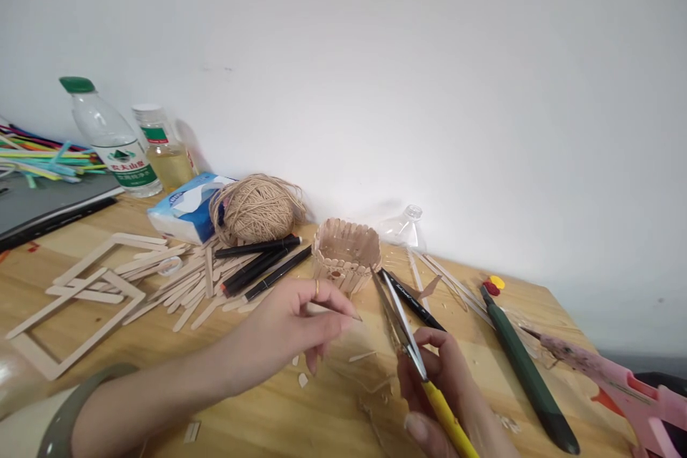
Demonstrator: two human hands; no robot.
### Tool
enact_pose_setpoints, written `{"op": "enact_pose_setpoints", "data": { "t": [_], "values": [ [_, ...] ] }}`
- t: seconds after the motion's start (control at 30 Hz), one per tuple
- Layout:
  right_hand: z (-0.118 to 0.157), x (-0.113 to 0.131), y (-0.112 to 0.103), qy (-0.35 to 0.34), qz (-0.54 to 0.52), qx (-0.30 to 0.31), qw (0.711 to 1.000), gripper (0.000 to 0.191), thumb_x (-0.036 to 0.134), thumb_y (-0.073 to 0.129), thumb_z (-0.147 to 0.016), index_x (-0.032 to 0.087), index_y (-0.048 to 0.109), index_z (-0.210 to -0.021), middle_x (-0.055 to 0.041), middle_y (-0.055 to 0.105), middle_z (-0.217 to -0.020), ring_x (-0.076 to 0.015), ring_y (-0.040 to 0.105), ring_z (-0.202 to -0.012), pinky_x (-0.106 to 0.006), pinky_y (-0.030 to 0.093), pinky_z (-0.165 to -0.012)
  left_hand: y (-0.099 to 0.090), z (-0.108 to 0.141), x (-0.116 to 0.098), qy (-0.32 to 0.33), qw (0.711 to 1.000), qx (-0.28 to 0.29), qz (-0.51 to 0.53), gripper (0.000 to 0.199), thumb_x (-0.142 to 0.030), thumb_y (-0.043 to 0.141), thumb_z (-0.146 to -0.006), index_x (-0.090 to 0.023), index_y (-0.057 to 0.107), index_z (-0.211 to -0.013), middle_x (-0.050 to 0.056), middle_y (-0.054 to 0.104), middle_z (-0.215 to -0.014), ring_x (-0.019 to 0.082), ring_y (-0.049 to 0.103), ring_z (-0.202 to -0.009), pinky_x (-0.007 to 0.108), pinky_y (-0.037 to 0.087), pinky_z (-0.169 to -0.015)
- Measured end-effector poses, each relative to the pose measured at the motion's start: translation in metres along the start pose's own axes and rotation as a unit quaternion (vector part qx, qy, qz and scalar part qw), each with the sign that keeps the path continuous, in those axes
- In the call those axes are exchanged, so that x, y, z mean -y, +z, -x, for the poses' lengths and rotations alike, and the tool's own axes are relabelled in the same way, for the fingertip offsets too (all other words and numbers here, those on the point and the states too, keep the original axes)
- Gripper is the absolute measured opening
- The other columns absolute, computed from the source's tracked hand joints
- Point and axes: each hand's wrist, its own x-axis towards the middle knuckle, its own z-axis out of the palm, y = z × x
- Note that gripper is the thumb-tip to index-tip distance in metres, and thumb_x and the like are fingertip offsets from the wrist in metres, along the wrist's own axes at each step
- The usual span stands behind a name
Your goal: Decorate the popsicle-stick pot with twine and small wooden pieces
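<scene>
My right hand [445,386] grips a pair of scissors [411,340] with yellow handles. Their blades point up and away, slightly apart. To the left is my left hand [305,322], thumb and index finger pinched together; what they hold, if anything, is too small to make out. Just beyond both hands stands a small basket [346,268] made of short wooden stick pieces set upright in a rounded wall. A black marker [413,300] lies behind the scissor blades. Small wood scraps [303,379] and thin fibres are scattered on the table below the hands.
Craft sticks [185,286], black markers [262,265] and a twine ball [260,207] lie left, near a tissue pack [187,207] and water bottle [118,143]. A green cutter-like tool [529,372] and pink glue gun [606,379] lie right. A wall rises behind.
</scene>
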Motion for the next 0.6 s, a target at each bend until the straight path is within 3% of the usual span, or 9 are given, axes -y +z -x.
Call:
{"op": "enact_pose_setpoints", "data": {
  "t": [0.13, 0.27, 0.47, 0.6],
  "values": [
    [-0.011, -0.024, -0.006, -0.008, -0.043, 0.014, 0.999, 0.058, 0.073, 0.052, -0.066, 0.026, 0.035, -0.095, -0.0026, 0.056, -0.08, -0.0149, 0.051, -0.058, -0.027, 0.039, -0.051, 0.0, 0.002, -0.002, 0.007, 1.0, -0.007, 0.006, 0.017, -0.03, 0.066, -0.071, -0.015, 0.058, -0.074, -0.007, 0.052, -0.052, 0.006, 0.049, -0.043, 0.018, 0.04, -0.045],
    [-0.014, -0.028, -0.004, -0.016, -0.034, 0.013, 0.999, 0.063, 0.076, 0.056, -0.061, 0.025, 0.036, -0.091, -0.0022, 0.055, -0.078, -0.0171, 0.053, -0.063, -0.029, 0.042, -0.057, 0.001, 0.002, -0.006, -0.008, 0.998, -0.021, 0.056, 0.014, -0.026, 0.068, -0.068, -0.014, 0.06, -0.071, -0.007, 0.052, -0.051, 0.006, 0.048, -0.044, 0.018, 0.041, -0.046],
    [-0.012, -0.016, 0.0, 0.014, -0.005, 0.022, 1.0, 0.062, 0.079, 0.047, -0.065, 0.023, 0.037, -0.089, -0.0002, 0.05, -0.074, -0.0147, 0.045, -0.061, -0.027, 0.034, -0.055, 0.001, 0.001, -0.009, -0.001, 0.992, -0.045, 0.119, 0.013, -0.023, 0.073, -0.062, -0.014, 0.066, -0.066, -0.004, 0.056, -0.056, 0.008, 0.048, -0.052, 0.019, 0.043, -0.047],
    [-0.011, -0.009, 0.0, 0.049, 0.029, 0.058, 0.997, 0.058, 0.077, 0.048, -0.066, 0.021, 0.039, -0.075, 0.0067, 0.031, -0.06, -0.0101, 0.026, -0.051, -0.024, 0.02, -0.048, 0.0, 0.0, -0.007, 0.007, 0.993, -0.039, 0.113, 0.014, -0.025, 0.072, -0.064, -0.013, 0.067, -0.069, -0.001, 0.06, -0.062, 0.01, 0.054, -0.06, 0.019, 0.044, -0.05]
  ]
}}
